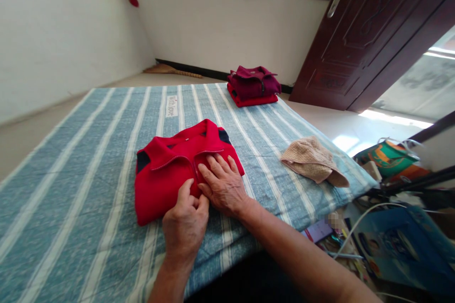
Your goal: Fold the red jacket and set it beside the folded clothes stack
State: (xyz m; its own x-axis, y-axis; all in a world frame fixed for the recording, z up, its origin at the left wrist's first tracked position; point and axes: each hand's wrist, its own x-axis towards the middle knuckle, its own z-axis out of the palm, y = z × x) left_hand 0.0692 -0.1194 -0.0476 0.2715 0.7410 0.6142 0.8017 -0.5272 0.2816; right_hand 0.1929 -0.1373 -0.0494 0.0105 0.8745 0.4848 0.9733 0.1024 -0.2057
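Note:
A folded red jacket (167, 175) with a zip front and dark inner collar lies on the blue striped bed cover (88, 151). My right hand (223, 184) rests flat on the jacket's right front, fingers spread beside the zip. My left hand (185, 225) is at the jacket's near edge, its fingers curled onto the cloth beside the lower end of the zip. The two hands touch each other.
A stack of folded maroon and red clothes (253, 86) sits at the bed's far edge. A beige knitted cloth (313, 161) lies at the right. A dark wooden door (369, 33) stands open. Bags and clutter (394, 189) fill the floor at the right.

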